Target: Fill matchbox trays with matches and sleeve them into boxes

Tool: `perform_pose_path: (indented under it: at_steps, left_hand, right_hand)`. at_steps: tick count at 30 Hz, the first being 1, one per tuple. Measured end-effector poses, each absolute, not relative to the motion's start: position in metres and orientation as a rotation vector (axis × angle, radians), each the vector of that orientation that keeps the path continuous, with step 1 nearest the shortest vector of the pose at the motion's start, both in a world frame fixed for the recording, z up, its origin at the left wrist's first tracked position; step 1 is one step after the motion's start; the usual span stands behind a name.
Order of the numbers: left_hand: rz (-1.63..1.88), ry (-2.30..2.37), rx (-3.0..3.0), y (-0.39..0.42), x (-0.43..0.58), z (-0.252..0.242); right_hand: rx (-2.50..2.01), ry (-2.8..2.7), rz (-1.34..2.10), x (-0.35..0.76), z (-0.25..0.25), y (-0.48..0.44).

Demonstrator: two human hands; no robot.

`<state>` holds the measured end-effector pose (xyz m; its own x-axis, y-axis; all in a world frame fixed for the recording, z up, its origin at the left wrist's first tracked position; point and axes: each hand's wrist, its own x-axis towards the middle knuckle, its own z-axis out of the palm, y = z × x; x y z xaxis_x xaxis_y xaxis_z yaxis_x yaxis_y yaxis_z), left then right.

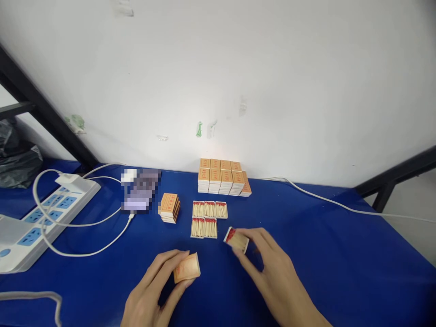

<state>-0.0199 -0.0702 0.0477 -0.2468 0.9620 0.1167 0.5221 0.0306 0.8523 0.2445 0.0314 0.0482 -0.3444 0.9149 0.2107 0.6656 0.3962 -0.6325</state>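
Observation:
My left hand is closed on an orange matchbox sleeve, pinched between thumb and fingers near the front of the table. In my right hand is a white matchbox tray full of red-headed matches, gripped by thumb and fingertips and held tilted. Just beyond the hands lie several open trays of matches in two rows, three behind and two in front. To their left stands a small stack of orange sleeves.
Stacked matchboxes stand against the white wall. On the left are a white power strip, looping white cables and a pixelated, phone-like object. Another cable crosses the back right of the blue table.

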Motion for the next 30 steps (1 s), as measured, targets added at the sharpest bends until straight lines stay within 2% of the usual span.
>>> perform_pose_path:
  at_steps: [4,13,25,30]
  left_hand:
    - [1.043,1.694,1.642,-0.064,-0.025,0.048]
    - [1.008,1.573,1.804,-0.064,-0.023,0.049]
    - [0.946,1.557,1.915,-0.066,-0.031,0.044]
    - [0.968,1.586,1.828,-0.066,-0.028,0.050]
  right_hand:
    - [-1.071,-2.248,0.877,0.240,0.064,0.011]
    - [-0.917,-2.345,1.020,0.239,0.067,0.014]
    - [-0.884,-2.569,0.639,0.239,0.067,0.006]
    - [-0.737,-2.641,0.295,0.247,0.064,0.004]
